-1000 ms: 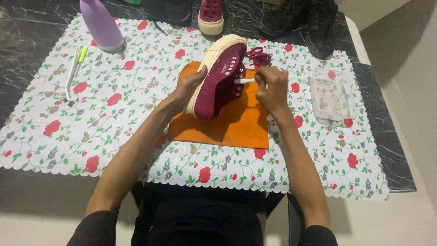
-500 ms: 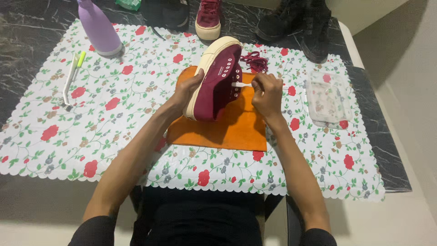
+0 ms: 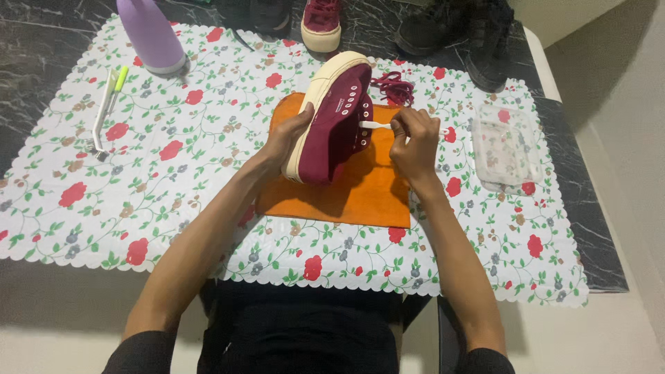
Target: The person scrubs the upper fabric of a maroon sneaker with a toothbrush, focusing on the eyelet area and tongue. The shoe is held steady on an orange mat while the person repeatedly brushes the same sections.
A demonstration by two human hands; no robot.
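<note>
A dark marble table (image 3: 41, 41) carries a floral plastic mat (image 3: 173, 173) with an orange cloth (image 3: 360, 194) at its centre. Standing tilted on that cloth is a maroon sneaker (image 3: 337, 118). The left hand (image 3: 287, 138) grips its cream sole from nine o'clock. At three o'clock, the right hand (image 3: 413, 145) pinches a white lace (image 3: 374, 125) running from an eyelet. A lilac bottle (image 3: 149, 31) stands at eleven o'clock.
</note>
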